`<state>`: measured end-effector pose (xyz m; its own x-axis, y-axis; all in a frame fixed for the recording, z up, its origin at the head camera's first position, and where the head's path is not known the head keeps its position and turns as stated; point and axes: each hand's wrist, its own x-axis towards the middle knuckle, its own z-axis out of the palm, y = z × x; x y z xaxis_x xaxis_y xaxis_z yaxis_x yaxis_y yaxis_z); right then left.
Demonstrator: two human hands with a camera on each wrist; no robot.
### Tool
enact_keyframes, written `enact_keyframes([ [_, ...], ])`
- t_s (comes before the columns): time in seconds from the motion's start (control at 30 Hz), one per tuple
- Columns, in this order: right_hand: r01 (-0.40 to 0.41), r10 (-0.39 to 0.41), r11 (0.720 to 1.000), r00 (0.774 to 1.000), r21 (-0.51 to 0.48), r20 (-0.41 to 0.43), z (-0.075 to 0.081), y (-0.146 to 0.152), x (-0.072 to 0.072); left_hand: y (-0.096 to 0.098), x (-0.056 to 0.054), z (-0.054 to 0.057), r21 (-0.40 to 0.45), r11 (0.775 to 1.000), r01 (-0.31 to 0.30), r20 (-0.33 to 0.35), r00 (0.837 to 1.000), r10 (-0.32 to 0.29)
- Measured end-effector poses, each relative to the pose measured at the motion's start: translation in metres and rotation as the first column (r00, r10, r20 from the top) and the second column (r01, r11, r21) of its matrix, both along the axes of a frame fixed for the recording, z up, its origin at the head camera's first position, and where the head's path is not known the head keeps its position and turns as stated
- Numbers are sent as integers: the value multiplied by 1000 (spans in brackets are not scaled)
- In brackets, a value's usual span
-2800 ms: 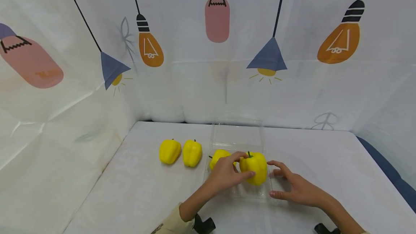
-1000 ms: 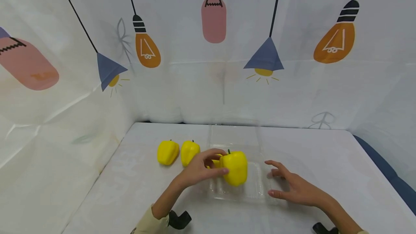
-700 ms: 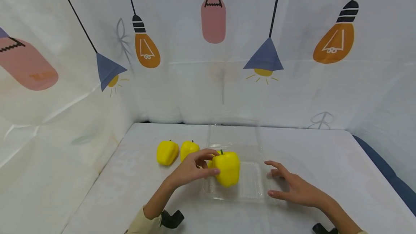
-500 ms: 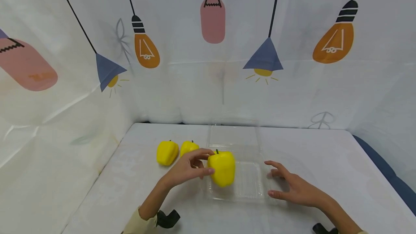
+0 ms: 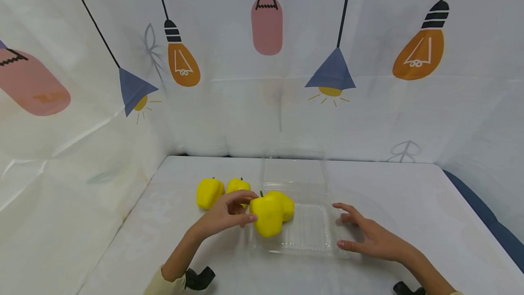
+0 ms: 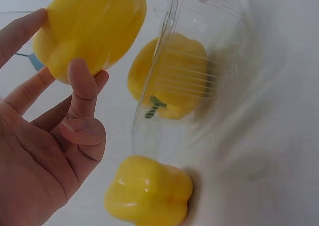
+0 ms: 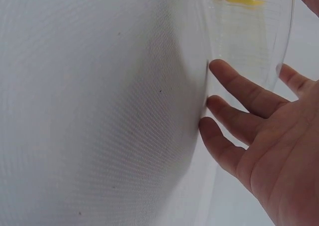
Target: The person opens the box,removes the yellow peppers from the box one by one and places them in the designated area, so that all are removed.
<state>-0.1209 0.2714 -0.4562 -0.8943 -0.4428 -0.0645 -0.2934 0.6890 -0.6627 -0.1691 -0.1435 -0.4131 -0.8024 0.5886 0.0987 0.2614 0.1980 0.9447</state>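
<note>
My left hand (image 5: pixel 224 214) grips a yellow bell pepper (image 5: pixel 267 219) with its fingertips, its green stem upward. The pepper is held raised at the left side of a clear plastic clamshell container (image 5: pixel 313 236), whose lid is folded back. Another yellow bell pepper (image 6: pixel 182 81) lies inside the container; in the head view the held one partly covers it. My right hand (image 5: pixel 374 239) stays at the container's right side, fingers spread. Its fingertips (image 7: pixel 219 66) rest by the container's wall in the right wrist view.
Two more yellow bell peppers (image 5: pixel 210 193) sit on the white table (image 5: pixel 172 240) left of the container, one partly behind my left hand. The open lid (image 5: pixel 294 172) leans toward a white curtain (image 5: pixel 229 117) printed with lamps, behind the table.
My left hand has carried its pepper leftward from over the container's right half to its left side, uncovering more of the pepper inside. The right hand has hardly moved.
</note>
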Motion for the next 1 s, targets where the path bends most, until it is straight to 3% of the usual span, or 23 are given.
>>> enact_keyframes([
  [0.6,6,-6,1000,1000,8,11,-1,0,-1,-29,2,-6,46,997,63,26,998,-64],
  [1.0,12,-13,1000,1000,6,17,-2,1,-1,-46,3,-8,37,997,74,57,995,-76],
])
